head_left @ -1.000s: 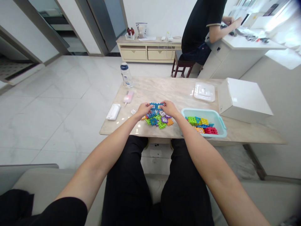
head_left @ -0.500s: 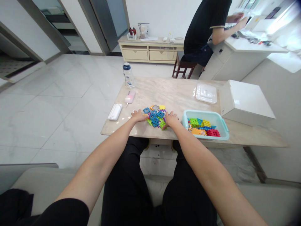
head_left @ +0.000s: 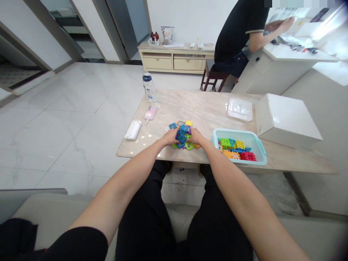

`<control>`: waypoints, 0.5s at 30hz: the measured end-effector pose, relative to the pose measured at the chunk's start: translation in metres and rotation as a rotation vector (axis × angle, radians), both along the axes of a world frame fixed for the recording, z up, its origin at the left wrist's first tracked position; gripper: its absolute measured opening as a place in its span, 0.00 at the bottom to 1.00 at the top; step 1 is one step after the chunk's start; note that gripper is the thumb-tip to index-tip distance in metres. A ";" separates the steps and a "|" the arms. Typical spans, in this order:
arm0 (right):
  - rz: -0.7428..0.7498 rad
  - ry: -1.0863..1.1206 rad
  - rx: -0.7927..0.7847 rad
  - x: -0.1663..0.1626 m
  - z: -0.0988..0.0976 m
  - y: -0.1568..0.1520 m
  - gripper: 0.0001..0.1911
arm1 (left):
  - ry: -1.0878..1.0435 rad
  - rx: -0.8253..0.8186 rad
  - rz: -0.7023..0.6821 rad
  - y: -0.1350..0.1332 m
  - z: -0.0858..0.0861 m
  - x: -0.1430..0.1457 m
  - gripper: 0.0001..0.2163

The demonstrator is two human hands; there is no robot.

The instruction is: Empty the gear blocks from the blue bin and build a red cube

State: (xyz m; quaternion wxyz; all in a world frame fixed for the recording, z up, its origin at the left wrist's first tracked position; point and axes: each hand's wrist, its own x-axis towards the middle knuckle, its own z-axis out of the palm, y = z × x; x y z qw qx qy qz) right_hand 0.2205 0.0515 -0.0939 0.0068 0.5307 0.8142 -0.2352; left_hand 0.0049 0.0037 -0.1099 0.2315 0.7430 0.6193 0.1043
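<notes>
On the marble-look table lies a pile of colourful plastic gear-shaped pieces, with a yellow gear piece point(head_left: 188, 123) at its back and a green gear piece point(head_left: 189, 146) at its front. My left hand point(head_left: 170, 137) is closed against the left side of a clump of blue gear pieces point(head_left: 181, 136). From the right, my right hand point(head_left: 195, 136) presses on the same clump, its fingers curled inward and partly hidden. Just right of that hand stands a light-blue plastic bin point(head_left: 261, 153) holding red, yellow, green, orange and blue building pieces.
Along the table's left side are a water bottle point(head_left: 149, 87), a pink packet point(head_left: 150, 112) and a white pack point(head_left: 133, 130). A clear plastic lid point(head_left: 239, 109) and a white box point(head_left: 289, 121) lie at the right. Across the room, a person point(head_left: 235, 34) sits at a white counter.
Both hands have moved inward from the pile's edges. Their spread fingers have closed around the blue gear pieces, which are now bunched together between them.
</notes>
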 end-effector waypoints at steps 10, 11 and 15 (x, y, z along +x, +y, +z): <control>-0.043 0.220 0.073 -0.011 0.027 0.004 0.15 | -0.136 0.050 0.104 0.004 0.021 0.009 0.25; -0.026 0.250 0.061 -0.011 0.029 0.003 0.16 | -0.154 0.055 0.123 0.004 0.025 0.008 0.24; 0.076 0.292 0.001 -0.005 0.032 0.003 0.20 | -0.171 0.074 0.171 0.001 0.034 0.001 0.18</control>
